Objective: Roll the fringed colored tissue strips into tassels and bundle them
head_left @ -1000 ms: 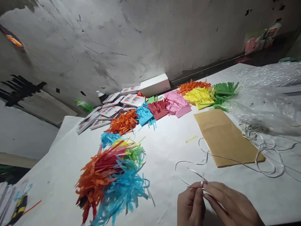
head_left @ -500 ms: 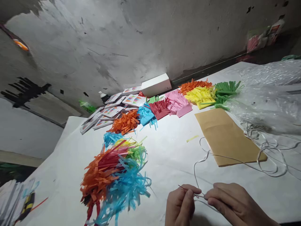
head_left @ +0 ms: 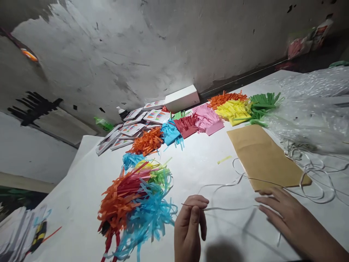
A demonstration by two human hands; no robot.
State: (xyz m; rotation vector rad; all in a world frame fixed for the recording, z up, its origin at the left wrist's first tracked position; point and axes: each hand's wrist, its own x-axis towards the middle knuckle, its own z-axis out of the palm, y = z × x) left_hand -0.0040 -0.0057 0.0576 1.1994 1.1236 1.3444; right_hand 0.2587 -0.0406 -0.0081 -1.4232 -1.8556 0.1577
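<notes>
Dim grey wall (head_left: 163, 47), upper corners darker; white tabletop (head_left: 196, 163) brightest mid-frame. Soft shadow just right of left hand (head_left: 190, 222), bottom centre. Glints on clear plastic (head_left: 313, 116), right. Wide-angle stretch at edges; lower-left paper stack (head_left: 17, 233) soft.

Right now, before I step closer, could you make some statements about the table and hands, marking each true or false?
1. White cord stretches between the left hand and the right hand. True.
2. The two hands are pressed together. False: they are apart.
3. The yellow fringed paper sits between pink fringed paper and dark green fringed paper. True.
4. The white box stands on the brown paper sheet. False: it stands near the wall, behind the fringed paper.
5. Cord crosses the brown paper sheet. True.
</notes>
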